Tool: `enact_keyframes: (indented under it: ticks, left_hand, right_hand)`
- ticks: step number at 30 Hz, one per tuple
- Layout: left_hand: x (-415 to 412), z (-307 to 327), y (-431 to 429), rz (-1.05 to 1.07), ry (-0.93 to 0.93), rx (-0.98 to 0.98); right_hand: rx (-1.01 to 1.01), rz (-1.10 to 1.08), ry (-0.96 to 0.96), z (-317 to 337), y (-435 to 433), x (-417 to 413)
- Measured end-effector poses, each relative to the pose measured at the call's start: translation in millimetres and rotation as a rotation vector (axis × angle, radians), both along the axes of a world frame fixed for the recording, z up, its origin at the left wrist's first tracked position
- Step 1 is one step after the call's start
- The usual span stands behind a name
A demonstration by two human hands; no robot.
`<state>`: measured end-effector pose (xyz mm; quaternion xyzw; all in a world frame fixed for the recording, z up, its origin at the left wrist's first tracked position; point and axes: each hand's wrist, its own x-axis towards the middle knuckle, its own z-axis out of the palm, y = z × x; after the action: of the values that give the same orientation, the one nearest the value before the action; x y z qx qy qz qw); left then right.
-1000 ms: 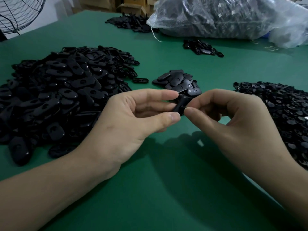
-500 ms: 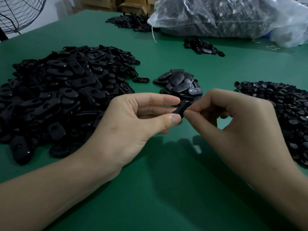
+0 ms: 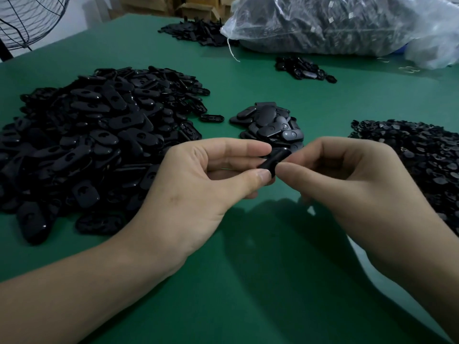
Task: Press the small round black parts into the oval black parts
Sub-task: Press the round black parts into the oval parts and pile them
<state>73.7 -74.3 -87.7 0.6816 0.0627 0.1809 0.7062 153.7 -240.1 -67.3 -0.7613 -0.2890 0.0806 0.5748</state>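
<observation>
Both hands meet above the green table (image 3: 248, 281) on one oval black part (image 3: 274, 160). My left hand (image 3: 206, 184) pinches its left end between thumb and forefinger. My right hand (image 3: 347, 180) pinches its right end with curled fingers; whether a small round part sits under those fingertips is hidden. A big heap of oval black parts (image 3: 87, 145) lies to the left. A heap of small round black parts (image 3: 422, 157) lies to the right. Just behind the hands sits a small pile of oval parts with round inserts (image 3: 270, 125).
A large clear plastic bag of black parts (image 3: 335, 23) lies at the back right, with two small piles of parts (image 3: 196, 31) (image 3: 303, 67) near it. A wire fan guard (image 3: 27, 18) stands at the far left corner, cardboard boxes behind the table.
The hands stay together on the same oval part, shifted very slightly lower; the fingers have adjusted their pinch a little.
</observation>
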Motion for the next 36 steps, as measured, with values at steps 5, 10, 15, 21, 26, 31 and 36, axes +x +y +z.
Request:
enact_keyframes:
  ticks: [5, 10, 15, 21, 26, 31, 36]
  left_hand:
    - [0, 0, -1, 0.023, -0.006, 0.057]
    - [-1, 1, -2, 0.027, -0.022, 0.151]
    - [-2, 0, -2, 0.033, -0.002, 0.232]
    - [0, 0, 0, -0.025, -0.012, 0.149]
    - [0, 0, 1, -0.082, -0.009, 0.057]
    - [0, -1, 2, -0.1, -0.011, 0.113]
    - [2, -1, 2, -0.079, -0.03, 0.166]
  right_hand:
    - [-0.045, -0.014, -0.009, -2, 0, 2]
    - [-0.076, -0.059, -0.034, 0, 1, 0]
    - [-0.186, -0.098, -0.195, 3, 1, -4]
    - [-0.079, -0.075, -0.074, 3, 1, 0]
    - [0.033, 0.02, 0.152, 1, -1, 6]
    - [0.055, 0.091, 0.263, 0, -2, 8]
    - [0.1, 0.137, 0.344, -1, 0, 5]
